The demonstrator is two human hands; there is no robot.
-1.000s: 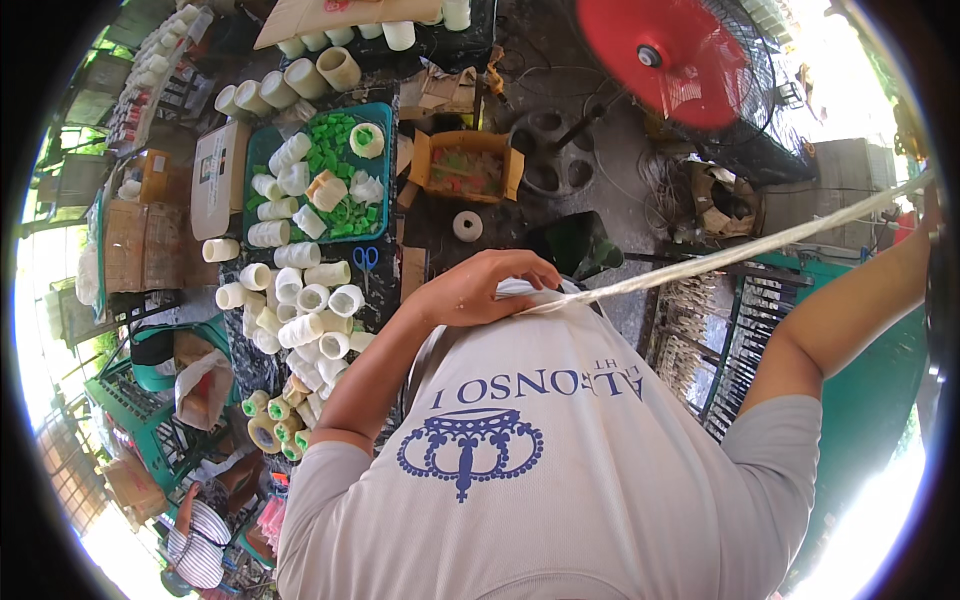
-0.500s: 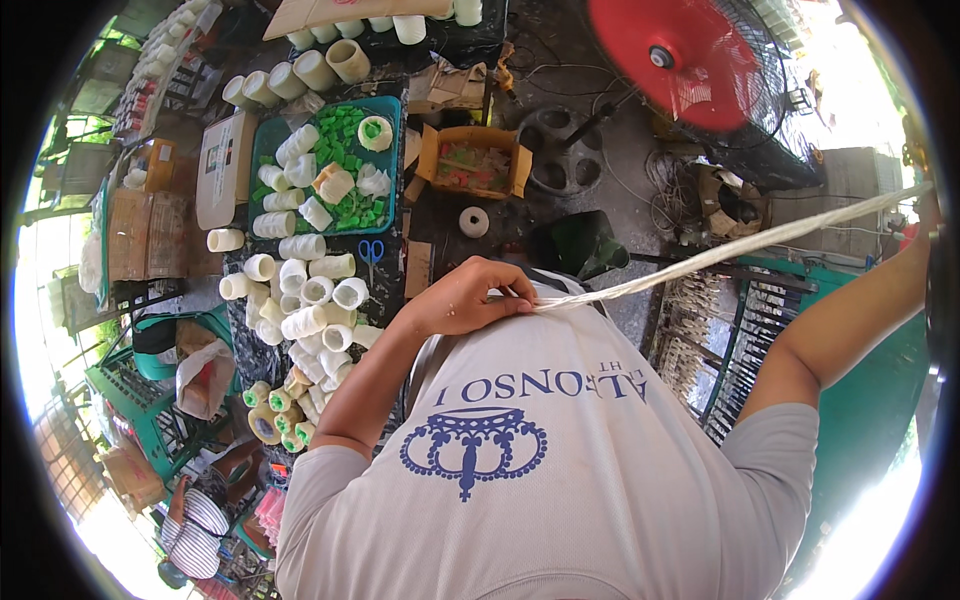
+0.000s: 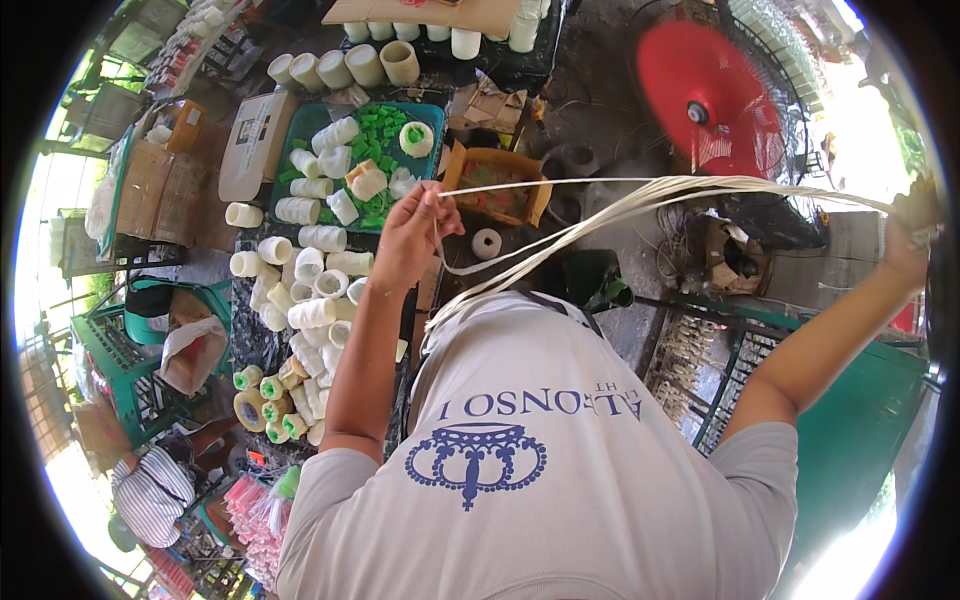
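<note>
Between my hands stretches a bundle of long off-white strands, drooping in the middle with loose ends down by my shirt. My left hand, left of the middle, is closed in a pinch on the tip of a single strand, which runs taut above the others. Its thumb and forefinger press together. My right hand, at the far right edge, is closed around the gathered end of the bundle; its fingers are partly lost in glare.
Many white cups and spools crowd the table at left. Behind them a teal tray holds green pieces. An open carton stands beyond my left hand. A large red fan stands far right. Lower left, a person in stripes sits.
My left hand has risen from near my shirt, moving left and away with one strand pinched. The tight rope-like bundle has loosened into separate strands. My right hand stays at the right edge.
</note>
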